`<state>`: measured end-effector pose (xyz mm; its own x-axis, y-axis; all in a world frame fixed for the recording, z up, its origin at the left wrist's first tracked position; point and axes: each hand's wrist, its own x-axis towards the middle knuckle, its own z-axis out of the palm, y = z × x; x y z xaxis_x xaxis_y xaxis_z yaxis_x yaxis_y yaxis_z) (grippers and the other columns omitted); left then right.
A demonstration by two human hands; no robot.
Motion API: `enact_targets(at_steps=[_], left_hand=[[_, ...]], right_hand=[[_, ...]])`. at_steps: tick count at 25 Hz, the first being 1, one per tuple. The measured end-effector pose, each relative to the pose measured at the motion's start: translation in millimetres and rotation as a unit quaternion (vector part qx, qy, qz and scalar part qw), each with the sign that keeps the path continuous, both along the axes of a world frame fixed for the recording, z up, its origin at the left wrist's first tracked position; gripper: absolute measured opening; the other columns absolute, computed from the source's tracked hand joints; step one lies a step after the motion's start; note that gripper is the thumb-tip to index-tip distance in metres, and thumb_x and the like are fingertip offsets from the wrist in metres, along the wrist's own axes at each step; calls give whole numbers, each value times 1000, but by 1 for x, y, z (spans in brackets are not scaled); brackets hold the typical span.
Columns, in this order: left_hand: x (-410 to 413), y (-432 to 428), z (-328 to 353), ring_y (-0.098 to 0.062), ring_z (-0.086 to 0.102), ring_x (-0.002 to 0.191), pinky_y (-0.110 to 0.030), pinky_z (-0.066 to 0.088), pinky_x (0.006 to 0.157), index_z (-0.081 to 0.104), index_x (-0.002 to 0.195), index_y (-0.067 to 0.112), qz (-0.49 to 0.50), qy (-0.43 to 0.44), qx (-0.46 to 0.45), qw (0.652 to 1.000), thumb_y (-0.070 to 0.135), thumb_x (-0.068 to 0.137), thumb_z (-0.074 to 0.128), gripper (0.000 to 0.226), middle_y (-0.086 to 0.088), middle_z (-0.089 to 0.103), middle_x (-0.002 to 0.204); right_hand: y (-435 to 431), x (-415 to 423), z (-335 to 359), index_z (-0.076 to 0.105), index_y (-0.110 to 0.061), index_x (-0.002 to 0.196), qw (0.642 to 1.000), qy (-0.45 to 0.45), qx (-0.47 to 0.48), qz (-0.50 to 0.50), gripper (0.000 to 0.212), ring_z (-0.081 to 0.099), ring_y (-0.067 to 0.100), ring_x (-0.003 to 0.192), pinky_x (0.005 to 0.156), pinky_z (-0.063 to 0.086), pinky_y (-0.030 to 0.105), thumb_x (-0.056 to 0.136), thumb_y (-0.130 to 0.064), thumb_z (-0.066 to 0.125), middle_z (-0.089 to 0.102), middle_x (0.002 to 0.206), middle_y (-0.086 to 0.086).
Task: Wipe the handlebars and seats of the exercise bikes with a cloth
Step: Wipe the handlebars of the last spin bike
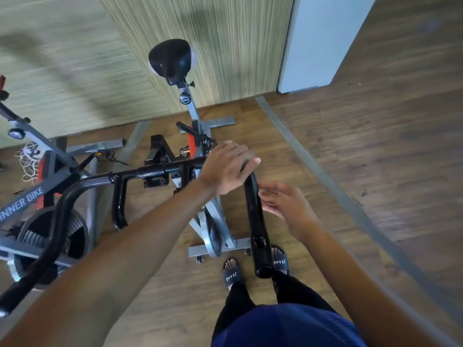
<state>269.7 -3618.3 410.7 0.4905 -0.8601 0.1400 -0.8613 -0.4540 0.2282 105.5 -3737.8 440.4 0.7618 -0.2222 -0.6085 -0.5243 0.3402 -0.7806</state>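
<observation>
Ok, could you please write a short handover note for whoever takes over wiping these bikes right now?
Left hand: palm down on the handlebar at its right bend.
Right hand: open, fingers relaxed, beside the right grip; contact unclear.
No cloth is visible.
The seat is at the far end, with no hand on it. A second bike stands to the left.
Done: cannot tell from this view.
Left: probably find the cloth, then wipe the bars and seats of both bikes.

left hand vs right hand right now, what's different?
The left hand lies palm-down on the handlebar bend. The right hand sits lower, beside the side grip, contact unclear. Left fingers are fairly straight, right fingers loosely curled. Shared: both bare, holding nothing.
</observation>
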Motion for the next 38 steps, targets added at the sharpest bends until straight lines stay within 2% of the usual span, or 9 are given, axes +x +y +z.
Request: enact_targets(at_steps=[4, 9, 17, 20, 23, 26, 30, 35, 38], left_hand=[[22, 7, -5, -20, 62, 77, -38, 51, 67, 69, 92, 15, 10, 43, -10, 999, 53, 104, 15, 67, 0, 68, 84], [-7, -5, -18, -21, 66, 78, -40, 45, 99, 70, 76, 13, -93, -69, -126, 985, 34, 107, 31, 54, 0, 70, 79], [-49, 5, -11, -21, 66, 89, -41, 39, 108, 73, 78, 10, -237, 32, -186, 953, 20, 102, 39, 43, -2, 71, 84], [-78, 18, -6, -22, 66, 86, -46, 40, 105, 73, 81, 6, -224, 122, -217, 942, 18, 102, 35, 45, -4, 71, 85], [-102, 28, 5, -25, 65, 82, -49, 43, 96, 71, 80, 4, -195, 241, -232, 922, 16, 102, 32, 47, -4, 71, 82], [-123, 36, 26, -22, 64, 84, -45, 45, 90, 70, 81, 2, -162, 330, -223, 903, 18, 101, 30, 48, -4, 72, 83], [-137, 41, 41, -19, 63, 77, -41, 47, 85, 68, 78, 3, -169, 365, -209, 891, 21, 102, 29, 49, -4, 69, 78], [-133, 33, 24, -27, 60, 71, -50, 45, 74, 64, 73, -5, -68, 380, -232, 893, 25, 100, 30, 53, -13, 65, 71], [-145, 36, 31, -28, 56, 66, -51, 43, 69, 61, 69, -3, -65, 377, -262, 886, 20, 100, 34, 47, -11, 62, 66]], right_hand=[[11, -8, 3, 68, -10, 114, 999, 3, -12, -32, 22, 72, 7, 78, 69, 53, 17, 97, 0, 58, 75, 93, 1], [24, -27, -2, 68, -5, 114, 994, 26, -4, -109, 20, 68, 6, 71, 70, 53, 20, 96, -2, 61, 72, 86, 2], [44, -59, 12, 64, -3, 113, 961, 33, 85, -263, 17, 69, 12, 71, 68, 59, 24, 97, -2, 57, 69, 91, 11], [50, -66, 16, 65, -2, 104, 942, 17, 123, -311, 12, 71, 17, 72, 70, 62, 28, 97, 0, 56, 71, 87, 14], [59, -71, 17, 59, -4, 93, 928, 11, 126, -351, 10, 60, 12, 55, 51, 55, 22, 97, 1, 52, 61, 71, 9], [62, -71, 15, 57, -8, 88, 919, 19, 123, -374, 11, 51, 13, 58, 48, 51, 21, 98, -4, 54, 52, 71, 5], [60, -70, 19, 59, -7, 85, 927, 8, 121, -355, 13, 54, 13, 59, 47, 50, 21, 97, -4, 54, 54, 73, 5], [56, -74, 25, 59, -3, 87, 930, 7, 144, -337, 17, 54, 8, 42, 41, 49, 20, 101, -4, 50, 55, 66, 5], [55, -75, 25, 61, -2, 93, 941, 14, 139, -307, 13, 60, 11, 50, 47, 53, 22, 100, -5, 52, 60, 72, 7]])
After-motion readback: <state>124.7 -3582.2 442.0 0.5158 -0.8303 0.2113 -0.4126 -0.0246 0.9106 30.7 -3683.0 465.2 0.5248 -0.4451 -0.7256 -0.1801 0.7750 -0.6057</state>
